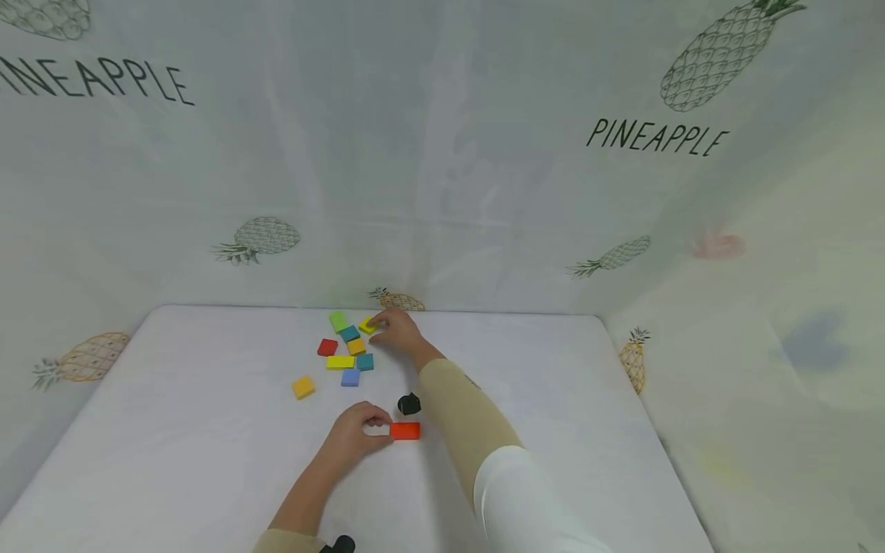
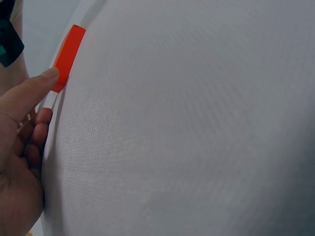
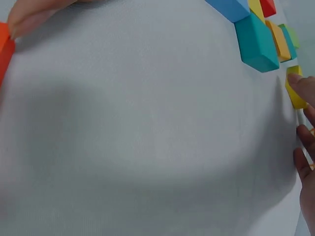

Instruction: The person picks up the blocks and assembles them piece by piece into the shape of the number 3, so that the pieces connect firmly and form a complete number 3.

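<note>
My left hand (image 1: 354, 435) is low on the white table and pinches the left end of an orange-red rectangular block (image 1: 405, 431). In the left wrist view the thumb (image 2: 37, 91) presses against that block, while the other fingers curl below it. Farther out, my right hand (image 1: 401, 332) reaches to the table's far edge and pinches a small yellow block (image 1: 367, 326). The right wrist view shows a fingertip on this yellow block (image 3: 296, 96); the far side of the grip is out of sight.
Left of the right hand lies a loose cluster of blocks, among them green (image 1: 337, 321), red (image 1: 328, 347), long yellow (image 1: 340, 362), teal (image 1: 365, 362) and blue (image 1: 350, 377). An orange-yellow block (image 1: 303, 387) lies apart. A patterned curtain (image 1: 442, 192) hangs behind the table.
</note>
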Action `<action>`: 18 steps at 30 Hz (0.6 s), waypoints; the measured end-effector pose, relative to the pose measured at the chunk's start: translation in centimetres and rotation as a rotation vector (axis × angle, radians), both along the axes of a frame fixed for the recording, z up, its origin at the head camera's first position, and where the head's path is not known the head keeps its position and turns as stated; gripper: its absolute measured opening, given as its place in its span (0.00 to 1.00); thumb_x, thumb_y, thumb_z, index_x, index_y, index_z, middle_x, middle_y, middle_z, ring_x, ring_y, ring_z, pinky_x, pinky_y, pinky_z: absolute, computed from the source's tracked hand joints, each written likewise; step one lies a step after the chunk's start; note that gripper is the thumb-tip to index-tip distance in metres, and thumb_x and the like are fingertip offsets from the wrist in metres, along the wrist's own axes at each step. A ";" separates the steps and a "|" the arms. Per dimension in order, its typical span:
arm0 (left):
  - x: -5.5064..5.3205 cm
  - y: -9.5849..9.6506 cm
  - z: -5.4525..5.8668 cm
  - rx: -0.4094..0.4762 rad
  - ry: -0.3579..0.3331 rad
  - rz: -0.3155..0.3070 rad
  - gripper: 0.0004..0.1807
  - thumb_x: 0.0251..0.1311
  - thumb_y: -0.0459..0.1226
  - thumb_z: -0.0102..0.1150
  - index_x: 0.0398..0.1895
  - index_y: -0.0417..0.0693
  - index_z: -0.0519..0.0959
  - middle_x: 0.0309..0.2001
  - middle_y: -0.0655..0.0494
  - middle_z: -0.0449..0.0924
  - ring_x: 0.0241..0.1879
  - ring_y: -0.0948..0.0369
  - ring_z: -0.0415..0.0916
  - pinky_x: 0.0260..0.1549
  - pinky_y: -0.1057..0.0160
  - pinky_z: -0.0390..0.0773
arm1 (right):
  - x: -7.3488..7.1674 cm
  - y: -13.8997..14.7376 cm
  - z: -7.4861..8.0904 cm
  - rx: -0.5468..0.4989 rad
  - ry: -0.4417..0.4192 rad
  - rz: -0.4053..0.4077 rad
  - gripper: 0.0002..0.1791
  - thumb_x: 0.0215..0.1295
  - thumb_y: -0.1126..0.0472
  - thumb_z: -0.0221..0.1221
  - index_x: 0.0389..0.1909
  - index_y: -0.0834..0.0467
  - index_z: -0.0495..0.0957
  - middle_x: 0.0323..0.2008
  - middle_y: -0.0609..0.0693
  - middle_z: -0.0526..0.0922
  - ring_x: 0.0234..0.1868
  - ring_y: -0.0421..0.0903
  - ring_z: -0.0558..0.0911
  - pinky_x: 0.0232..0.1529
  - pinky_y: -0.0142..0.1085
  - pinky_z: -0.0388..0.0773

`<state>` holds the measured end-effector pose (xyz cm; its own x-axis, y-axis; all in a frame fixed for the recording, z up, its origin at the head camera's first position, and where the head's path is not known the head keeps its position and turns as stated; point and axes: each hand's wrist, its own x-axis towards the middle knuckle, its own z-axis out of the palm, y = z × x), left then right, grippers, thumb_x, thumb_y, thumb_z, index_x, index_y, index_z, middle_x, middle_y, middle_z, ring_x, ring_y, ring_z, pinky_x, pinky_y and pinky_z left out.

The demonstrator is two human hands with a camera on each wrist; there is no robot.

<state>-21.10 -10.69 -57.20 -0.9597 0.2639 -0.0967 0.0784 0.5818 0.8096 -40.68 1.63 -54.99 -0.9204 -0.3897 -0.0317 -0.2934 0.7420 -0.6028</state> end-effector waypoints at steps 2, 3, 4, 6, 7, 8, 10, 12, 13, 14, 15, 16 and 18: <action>0.0 -0.1 -0.1 0.004 0.002 -0.001 0.13 0.51 0.38 0.74 0.39 0.57 0.82 0.36 0.65 0.76 0.40 0.61 0.72 0.41 0.61 0.77 | 0.0 -0.3 -0.3 0.005 0.011 -0.019 0.15 0.57 0.54 0.70 0.47 0.47 0.85 0.49 0.41 0.79 0.56 0.42 0.73 0.60 0.36 0.67; -0.1 -0.1 -0.2 0.008 0.003 -0.001 0.13 0.51 0.38 0.74 0.39 0.57 0.82 0.36 0.65 0.76 0.40 0.61 0.72 0.41 0.61 0.77 | 0.0 -0.5 -0.4 0.011 0.018 -0.032 0.15 0.58 0.54 0.70 0.46 0.47 0.85 0.48 0.40 0.79 0.55 0.42 0.74 0.60 0.35 0.67; -0.1 -0.1 -0.2 0.011 0.004 0.000 0.12 0.51 0.38 0.74 0.38 0.57 0.82 0.36 0.65 0.76 0.40 0.61 0.72 0.41 0.61 0.77 | 0.0 -0.6 -0.5 0.012 0.025 -0.044 0.14 0.58 0.54 0.70 0.46 0.47 0.86 0.47 0.40 0.79 0.55 0.42 0.74 0.60 0.35 0.67; -0.2 0.0 -0.3 0.018 0.004 0.004 0.12 0.50 0.37 0.74 0.38 0.57 0.82 0.36 0.65 0.76 0.39 0.61 0.72 0.41 0.61 0.77 | 0.0 -0.7 -0.7 0.014 0.036 -0.067 0.13 0.58 0.54 0.70 0.45 0.47 0.86 0.45 0.40 0.80 0.53 0.41 0.75 0.59 0.35 0.68; -0.2 -0.1 -0.3 0.020 0.002 0.010 0.12 0.50 0.37 0.74 0.38 0.57 0.82 0.36 0.65 0.76 0.39 0.61 0.72 0.41 0.61 0.77 | 0.0 -0.9 -0.7 0.015 0.037 -0.077 0.13 0.58 0.54 0.70 0.44 0.47 0.86 0.45 0.40 0.80 0.53 0.41 0.75 0.59 0.34 0.68; -0.2 -0.1 -0.3 0.020 0.001 0.015 0.12 0.50 0.37 0.74 0.38 0.58 0.82 0.36 0.65 0.76 0.39 0.61 0.72 0.41 0.61 0.77 | 0.0 -1.0 -0.7 0.020 0.038 -0.087 0.12 0.58 0.54 0.70 0.44 0.47 0.86 0.45 0.40 0.80 0.54 0.41 0.75 0.59 0.34 0.68; -0.2 -0.1 -0.3 0.027 -0.004 0.024 0.13 0.50 0.37 0.74 0.38 0.57 0.82 0.36 0.65 0.76 0.39 0.61 0.72 0.41 0.61 0.77 | 0.0 -1.1 -0.6 0.013 0.038 -0.101 0.11 0.58 0.55 0.70 0.43 0.48 0.86 0.46 0.41 0.81 0.55 0.42 0.75 0.59 0.35 0.68; -0.2 0.0 -0.3 0.032 -0.011 0.030 0.13 0.50 0.37 0.74 0.38 0.57 0.82 0.36 0.65 0.76 0.39 0.61 0.72 0.41 0.61 0.77 | 0.1 -1.2 -0.5 0.024 0.040 -0.112 0.11 0.59 0.55 0.69 0.43 0.47 0.86 0.48 0.40 0.81 0.60 0.42 0.73 0.62 0.35 0.65; -0.2 0.0 -0.3 0.035 -0.013 0.031 0.13 0.50 0.37 0.74 0.38 0.57 0.82 0.36 0.64 0.76 0.39 0.61 0.72 0.41 0.61 0.77 | 0.1 -1.2 -0.5 0.026 0.042 -0.113 0.10 0.59 0.55 0.69 0.43 0.47 0.86 0.49 0.41 0.81 0.61 0.42 0.72 0.63 0.35 0.65; -0.2 0.0 -0.3 0.039 -0.013 0.031 0.13 0.50 0.37 0.74 0.38 0.57 0.83 0.36 0.64 0.76 0.39 0.60 0.72 0.41 0.61 0.77 | 0.1 -1.1 -0.4 0.029 0.044 -0.115 0.10 0.59 0.55 0.69 0.43 0.47 0.86 0.49 0.41 0.81 0.61 0.42 0.72 0.63 0.35 0.64; -0.2 0.1 -0.3 0.041 -0.013 0.031 0.13 0.50 0.37 0.74 0.38 0.57 0.83 0.36 0.64 0.76 0.40 0.60 0.72 0.41 0.60 0.77 | 0.1 -1.1 -0.5 0.033 0.048 -0.114 0.10 0.60 0.55 0.68 0.43 0.47 0.86 0.49 0.41 0.81 0.60 0.42 0.73 0.62 0.35 0.65; -0.2 0.1 -0.3 0.039 -0.011 0.031 0.13 0.50 0.37 0.74 0.38 0.57 0.83 0.36 0.64 0.76 0.40 0.60 0.72 0.41 0.60 0.77 | 0.1 -1.1 -0.5 0.036 0.053 -0.115 0.10 0.60 0.55 0.68 0.42 0.47 0.86 0.48 0.40 0.81 0.59 0.41 0.73 0.62 0.34 0.66; -0.3 0.1 -0.3 0.036 -0.008 0.030 0.13 0.50 0.37 0.74 0.38 0.57 0.83 0.36 0.64 0.76 0.39 0.61 0.72 0.41 0.60 0.77 | 0.1 -1.0 -0.6 0.038 0.057 -0.110 0.09 0.60 0.55 0.68 0.42 0.47 0.86 0.46 0.40 0.80 0.54 0.39 0.74 0.58 0.33 0.68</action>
<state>-21.36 -10.62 -57.52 -0.9663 0.2389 -0.0956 0.0548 0.5542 0.8306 -40.62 0.64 -55.57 -0.9584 -0.2853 0.0092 -0.2418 0.7940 -0.5578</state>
